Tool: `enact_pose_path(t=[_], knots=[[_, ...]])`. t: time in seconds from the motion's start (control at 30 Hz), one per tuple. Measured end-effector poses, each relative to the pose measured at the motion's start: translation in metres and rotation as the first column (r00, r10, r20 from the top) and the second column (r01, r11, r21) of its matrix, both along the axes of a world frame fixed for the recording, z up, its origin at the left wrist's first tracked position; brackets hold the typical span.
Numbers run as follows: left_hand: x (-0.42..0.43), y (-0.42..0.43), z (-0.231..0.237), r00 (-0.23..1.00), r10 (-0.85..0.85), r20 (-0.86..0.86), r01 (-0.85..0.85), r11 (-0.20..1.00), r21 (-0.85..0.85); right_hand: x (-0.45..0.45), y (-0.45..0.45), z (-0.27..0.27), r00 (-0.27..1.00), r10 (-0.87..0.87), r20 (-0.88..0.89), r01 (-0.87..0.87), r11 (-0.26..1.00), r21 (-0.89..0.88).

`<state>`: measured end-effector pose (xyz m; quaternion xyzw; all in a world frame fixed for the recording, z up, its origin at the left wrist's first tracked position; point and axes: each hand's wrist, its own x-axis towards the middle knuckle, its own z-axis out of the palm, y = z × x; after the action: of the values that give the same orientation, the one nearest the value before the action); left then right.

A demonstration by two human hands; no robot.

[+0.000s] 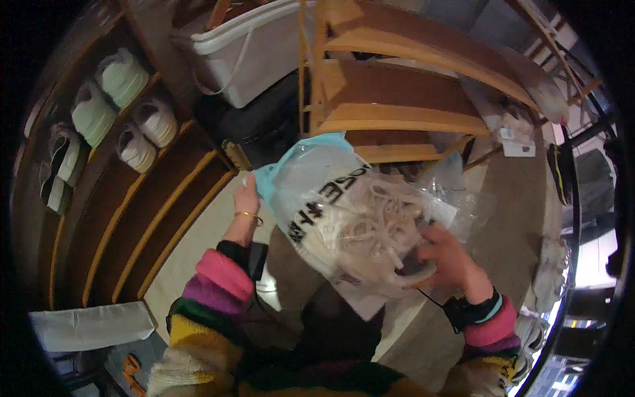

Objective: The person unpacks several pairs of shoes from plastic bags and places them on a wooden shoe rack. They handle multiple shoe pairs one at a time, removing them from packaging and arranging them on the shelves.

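Observation:
A clear plastic bag with a light-blue edge and black printed writing is stretched out in front of me. My left hand pinches its blue corner on the left. Pale lace-up sneakers lie at the bag's right end, at least partly seen through the plastic. At their heel end, my right hand grips them and is blurred. Whether its fingers are inside or outside the film, I cannot tell.
At left, a wooden shoe rack holds several pale shoes. Ahead stand wooden shelves and a white plastic bin. Clear plastic wrapping lies beyond the sneakers. A dark shoe is at right.

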<state>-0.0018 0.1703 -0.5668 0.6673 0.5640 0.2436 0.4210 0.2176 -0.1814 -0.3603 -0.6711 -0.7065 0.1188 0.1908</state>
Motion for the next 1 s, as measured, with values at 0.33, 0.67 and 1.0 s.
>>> enact_pose_path(t=[0.33, 0.67, 1.0], knots=[[-0.234, 0.13, -0.168, 0.705, -0.153, -0.693, 0.231, 0.973, 0.02, 0.022, -0.002, 0.023, 0.977, -0.102, -0.185, 0.101, 0.995, -0.016], [-0.176, 0.03, -0.007, 0.504, -0.803, -0.319, 0.757, 0.588, -0.285, -0.108, 0.179, 0.049, 0.956, 0.277, -0.094, -0.274, 0.96, 0.052], [-0.219, -0.061, -0.032, 0.387, -0.912, -0.137, 0.898, 0.407, -0.17, -0.357, 0.405, -0.018, 0.946, 0.322, -0.027, -0.269, 0.83, 0.488]])
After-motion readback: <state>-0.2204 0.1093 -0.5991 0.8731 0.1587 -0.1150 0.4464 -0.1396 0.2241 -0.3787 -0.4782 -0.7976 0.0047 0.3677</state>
